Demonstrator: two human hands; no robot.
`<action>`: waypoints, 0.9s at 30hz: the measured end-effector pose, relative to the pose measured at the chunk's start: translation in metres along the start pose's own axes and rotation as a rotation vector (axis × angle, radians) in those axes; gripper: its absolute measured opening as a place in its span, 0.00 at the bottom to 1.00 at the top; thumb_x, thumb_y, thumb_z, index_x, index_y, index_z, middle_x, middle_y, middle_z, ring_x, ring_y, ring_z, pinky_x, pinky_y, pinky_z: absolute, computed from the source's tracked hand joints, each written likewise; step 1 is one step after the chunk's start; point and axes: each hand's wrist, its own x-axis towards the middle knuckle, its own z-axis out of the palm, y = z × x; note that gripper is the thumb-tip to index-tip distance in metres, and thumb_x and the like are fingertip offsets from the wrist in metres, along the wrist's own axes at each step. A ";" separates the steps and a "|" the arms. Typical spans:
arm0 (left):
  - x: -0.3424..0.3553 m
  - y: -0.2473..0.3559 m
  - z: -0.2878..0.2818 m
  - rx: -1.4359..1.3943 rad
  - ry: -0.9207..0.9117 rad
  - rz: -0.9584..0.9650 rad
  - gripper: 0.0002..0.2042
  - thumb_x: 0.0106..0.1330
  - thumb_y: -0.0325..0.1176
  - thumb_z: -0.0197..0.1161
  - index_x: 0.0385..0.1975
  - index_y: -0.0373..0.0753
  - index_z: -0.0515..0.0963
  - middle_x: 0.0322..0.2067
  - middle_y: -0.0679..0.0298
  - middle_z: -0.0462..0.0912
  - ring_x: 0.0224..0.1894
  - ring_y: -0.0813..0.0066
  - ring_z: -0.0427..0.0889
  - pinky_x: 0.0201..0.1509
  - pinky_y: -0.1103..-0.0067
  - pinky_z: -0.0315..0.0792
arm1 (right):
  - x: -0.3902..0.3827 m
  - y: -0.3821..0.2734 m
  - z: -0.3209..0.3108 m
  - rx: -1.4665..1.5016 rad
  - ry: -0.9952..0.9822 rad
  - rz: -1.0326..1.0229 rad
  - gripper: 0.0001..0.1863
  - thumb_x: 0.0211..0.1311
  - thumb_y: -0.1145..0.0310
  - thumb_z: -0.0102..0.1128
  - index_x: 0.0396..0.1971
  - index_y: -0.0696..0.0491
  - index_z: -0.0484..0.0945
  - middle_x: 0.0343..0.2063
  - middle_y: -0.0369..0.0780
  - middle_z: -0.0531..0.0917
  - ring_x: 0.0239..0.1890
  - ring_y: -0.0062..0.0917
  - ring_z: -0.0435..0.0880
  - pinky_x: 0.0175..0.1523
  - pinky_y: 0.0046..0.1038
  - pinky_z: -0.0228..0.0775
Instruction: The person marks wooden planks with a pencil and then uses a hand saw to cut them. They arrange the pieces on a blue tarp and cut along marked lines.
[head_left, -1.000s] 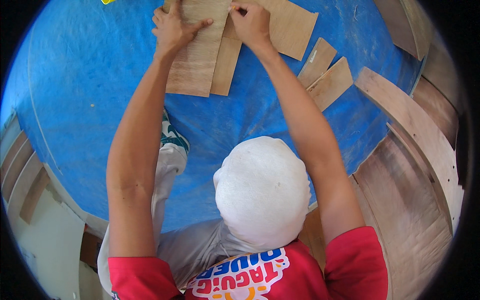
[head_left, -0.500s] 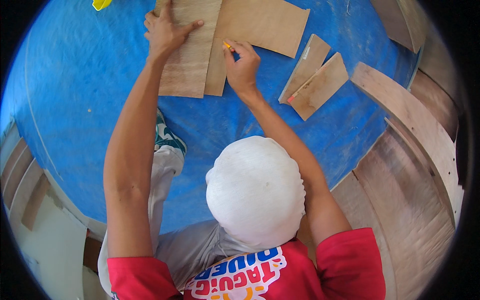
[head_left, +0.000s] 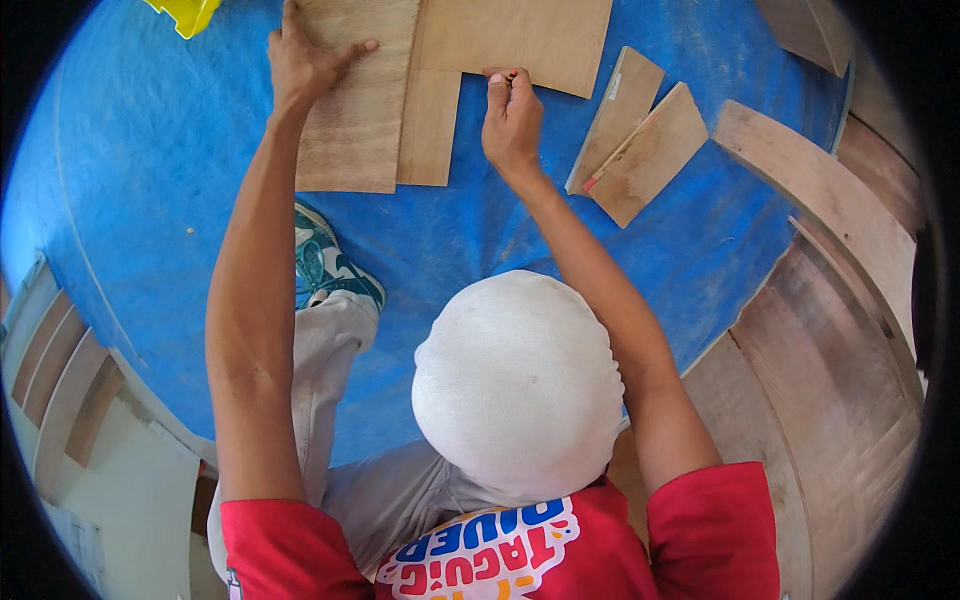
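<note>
My left hand [head_left: 305, 60] lies flat, fingers spread, on a long plywood sheet [head_left: 355, 130] on the blue tarp [head_left: 150, 200]. My right hand [head_left: 512, 120] is closed around a small pencil [head_left: 510, 76]. Its tip sits at the near edge of a wider plywood piece [head_left: 520, 35], which overlaps a narrow strip [head_left: 430, 130]. Both arms reach forward past my white-capped head [head_left: 515, 385].
Two smaller plywood offcuts [head_left: 640, 145] lie to the right of my right hand. Curved wooden planks [head_left: 830, 210] line the right side. A yellow object [head_left: 185, 12] sits at the top left. My green shoe [head_left: 330, 265] rests on the tarp under my left arm.
My right hand has drawn back from on top of the plywood to the wider piece's near edge. My left hand stays pressed on the long sheet.
</note>
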 end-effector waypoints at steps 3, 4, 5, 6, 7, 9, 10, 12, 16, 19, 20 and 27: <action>-0.001 0.004 -0.004 0.046 -0.018 -0.031 0.71 0.36 0.66 0.86 0.76 0.28 0.53 0.62 0.36 0.71 0.66 0.41 0.71 0.71 0.58 0.70 | 0.000 0.000 0.004 -0.004 0.021 -0.003 0.13 0.78 0.66 0.50 0.40 0.60 0.78 0.36 0.52 0.85 0.40 0.49 0.85 0.45 0.44 0.75; -0.003 0.007 -0.004 0.046 -0.031 -0.075 0.71 0.36 0.66 0.86 0.76 0.29 0.53 0.62 0.37 0.72 0.67 0.42 0.71 0.71 0.58 0.70 | -0.001 0.000 0.005 -0.009 0.021 0.009 0.13 0.78 0.66 0.50 0.39 0.60 0.78 0.36 0.53 0.85 0.40 0.49 0.85 0.45 0.44 0.75; -0.005 0.010 -0.004 0.043 -0.045 -0.118 0.71 0.36 0.66 0.85 0.76 0.29 0.54 0.62 0.38 0.72 0.67 0.42 0.71 0.71 0.58 0.70 | -0.002 -0.001 0.006 0.000 0.013 0.012 0.13 0.78 0.67 0.49 0.39 0.60 0.77 0.35 0.53 0.84 0.40 0.49 0.85 0.45 0.43 0.75; -0.009 0.014 -0.003 0.041 -0.039 -0.157 0.70 0.36 0.66 0.85 0.76 0.28 0.55 0.62 0.38 0.72 0.67 0.43 0.71 0.71 0.58 0.70 | -0.003 -0.001 0.006 0.007 -0.003 0.026 0.13 0.78 0.67 0.49 0.39 0.61 0.77 0.34 0.52 0.84 0.40 0.48 0.85 0.45 0.43 0.75; -0.012 0.017 -0.003 0.039 -0.031 -0.196 0.70 0.36 0.67 0.85 0.75 0.28 0.56 0.62 0.38 0.72 0.67 0.43 0.71 0.71 0.58 0.70 | -0.005 -0.002 0.006 0.014 -0.020 0.040 0.13 0.78 0.67 0.48 0.39 0.61 0.76 0.33 0.52 0.83 0.40 0.47 0.84 0.45 0.43 0.75; -0.018 0.024 -0.005 0.021 -0.018 -0.261 0.68 0.36 0.67 0.85 0.73 0.26 0.58 0.61 0.38 0.72 0.67 0.44 0.72 0.70 0.58 0.70 | -0.011 -0.006 0.010 0.035 -0.032 0.092 0.12 0.75 0.67 0.54 0.37 0.61 0.74 0.31 0.51 0.82 0.36 0.46 0.84 0.44 0.42 0.75; -0.020 0.026 -0.007 0.005 -0.011 -0.290 0.67 0.37 0.68 0.84 0.72 0.26 0.60 0.61 0.38 0.72 0.67 0.44 0.72 0.70 0.59 0.70 | -0.014 -0.009 0.011 0.047 -0.045 0.152 0.12 0.74 0.66 0.57 0.36 0.62 0.74 0.30 0.50 0.82 0.34 0.45 0.84 0.43 0.41 0.75; -0.021 0.030 -0.012 0.016 -0.031 -0.345 0.66 0.37 0.69 0.83 0.69 0.24 0.62 0.60 0.39 0.73 0.66 0.44 0.73 0.67 0.59 0.73 | -0.024 -0.013 0.014 -0.011 -0.123 0.195 0.15 0.69 0.65 0.65 0.39 0.63 0.74 0.35 0.49 0.86 0.36 0.37 0.88 0.43 0.37 0.78; -0.022 0.034 -0.018 0.091 -0.080 -0.421 0.63 0.37 0.70 0.83 0.63 0.22 0.65 0.55 0.41 0.77 0.60 0.46 0.79 0.60 0.59 0.79 | -0.030 -0.012 0.023 -0.045 -0.164 0.198 0.20 0.57 0.69 0.75 0.38 0.62 0.71 0.36 0.48 0.88 0.35 0.33 0.90 0.44 0.36 0.79; -0.023 0.029 -0.026 -0.010 -0.098 -0.506 0.58 0.37 0.69 0.83 0.57 0.21 0.72 0.49 0.41 0.83 0.53 0.48 0.86 0.56 0.60 0.82 | -0.031 -0.006 0.028 -0.076 -0.123 0.109 0.19 0.55 0.73 0.75 0.37 0.61 0.70 0.35 0.47 0.88 0.35 0.33 0.90 0.44 0.36 0.79; -0.024 0.026 -0.029 -0.063 -0.113 -0.550 0.57 0.38 0.69 0.83 0.55 0.21 0.74 0.47 0.42 0.85 0.50 0.49 0.88 0.54 0.61 0.83 | -0.030 -0.004 0.028 -0.115 -0.114 0.102 0.20 0.55 0.74 0.75 0.37 0.61 0.70 0.35 0.47 0.88 0.35 0.33 0.90 0.44 0.35 0.79; -0.026 0.004 -0.037 -0.095 -0.104 -0.525 0.49 0.40 0.66 0.84 0.49 0.22 0.82 0.39 0.43 0.89 0.42 0.53 0.92 0.51 0.65 0.84 | -0.030 -0.004 0.027 -0.053 -0.127 0.149 0.19 0.54 0.77 0.75 0.36 0.60 0.69 0.35 0.46 0.87 0.35 0.32 0.90 0.43 0.34 0.79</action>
